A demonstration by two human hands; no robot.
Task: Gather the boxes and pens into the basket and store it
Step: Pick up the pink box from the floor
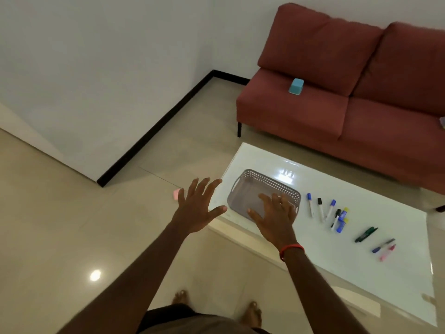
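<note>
An empty grey perforated basket (250,186) stands at the left end of the white table (361,261). Several markers lie to its right: a blue-capped one (310,204), a black-capped one (320,209), a green one (366,234), and a pink one (387,252) furthest right. A light blue box (296,86) sits on the red sofa (349,88). A pink box (176,194) peeks out on the floor behind my left hand. My left hand (196,207) hovers with fingers spread, left of the basket. My right hand (275,214) is spread over the basket's near edge.
The sofa stands beyond the table against the wall. A purple item (442,122) shows at the sofa's right edge. Tiled floor (72,225) lies to the left, with a black skirting line along the wall. My bare feet are below, near the table's front edge.
</note>
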